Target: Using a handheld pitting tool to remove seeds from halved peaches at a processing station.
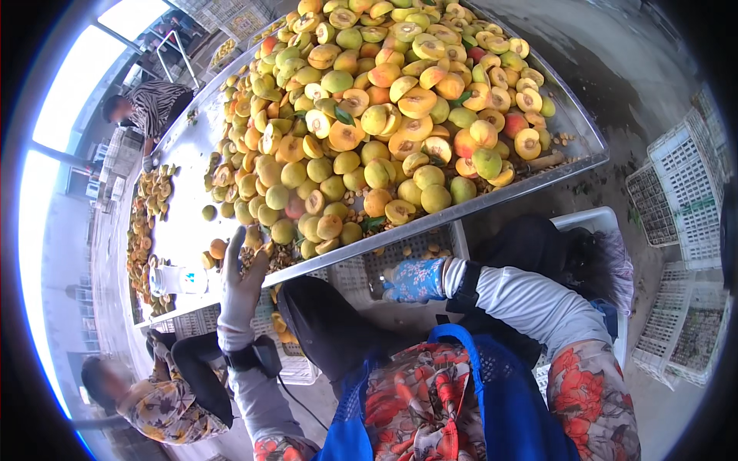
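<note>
My left hand (pixel 236 288), in a whitish glove, is raised at the near edge of the metal table (pixel 369 245). Its thumb stands apart from its fingers, and no held thing shows. Fruit pits and scraps (pixel 279 256) lie just beyond it. My right hand (pixel 415 280) wears a blue flowered glove and is lower, below the table edge, over a plastic crate (pixel 461 242) with some pits in it. A small shiny spot shows by its curled fingertips; whether it grips something cannot be told. A large heap of whole and halved yellow-orange stone fruit (pixel 369 121) covers much of the table.
A clear plastic jar (pixel 179 280) lies on the table at left, near a row of fruit halves (pixel 144 242). Two co-workers, one seated (pixel 167 403) and one bending (pixel 155 104), are along the left. Plastic crates (pixel 686 190) stand on the floor at right.
</note>
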`<state>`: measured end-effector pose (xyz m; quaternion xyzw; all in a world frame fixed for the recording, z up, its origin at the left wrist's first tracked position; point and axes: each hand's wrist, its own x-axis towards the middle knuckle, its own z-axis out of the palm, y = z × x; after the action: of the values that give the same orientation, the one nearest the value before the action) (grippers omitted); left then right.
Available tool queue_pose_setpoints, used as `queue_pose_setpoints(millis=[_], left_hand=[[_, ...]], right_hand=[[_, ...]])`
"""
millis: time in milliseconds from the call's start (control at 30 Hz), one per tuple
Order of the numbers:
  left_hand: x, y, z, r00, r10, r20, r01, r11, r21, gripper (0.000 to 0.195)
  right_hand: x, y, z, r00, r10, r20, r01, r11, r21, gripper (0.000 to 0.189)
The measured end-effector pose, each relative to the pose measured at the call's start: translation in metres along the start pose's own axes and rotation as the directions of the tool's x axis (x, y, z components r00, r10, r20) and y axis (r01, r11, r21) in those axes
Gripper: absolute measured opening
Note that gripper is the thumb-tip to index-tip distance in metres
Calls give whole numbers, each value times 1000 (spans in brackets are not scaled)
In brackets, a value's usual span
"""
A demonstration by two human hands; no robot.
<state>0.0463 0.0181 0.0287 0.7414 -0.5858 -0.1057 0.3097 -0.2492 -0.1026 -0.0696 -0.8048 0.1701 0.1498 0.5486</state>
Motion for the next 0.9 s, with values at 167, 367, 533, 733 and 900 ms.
queue_pose_setpoints(millis=[167,367,533,733,900], left_hand=[[128,109,68,917,365,163,-378,924,56,55],[255,159,146,841,483,242,-514,853,85,62],[270,173,180,849,339,406,-507,738,445,66],[238,158,150,799,286,529,-522,765,376,62],[175,123,144,782,274,559,-503,808,308,52]], right_hand=[[10,32,21,999,21,-47,-19,999,37,39],[25,44,34,992,-90,-91,83,994,-75,40],[51,73,48,964,-151,-220,134,987,-91,32],[53,66,41,971,-239,29,223,847,-482,42],[21,45,20,970,-234,-62,217,955,-203,32]])
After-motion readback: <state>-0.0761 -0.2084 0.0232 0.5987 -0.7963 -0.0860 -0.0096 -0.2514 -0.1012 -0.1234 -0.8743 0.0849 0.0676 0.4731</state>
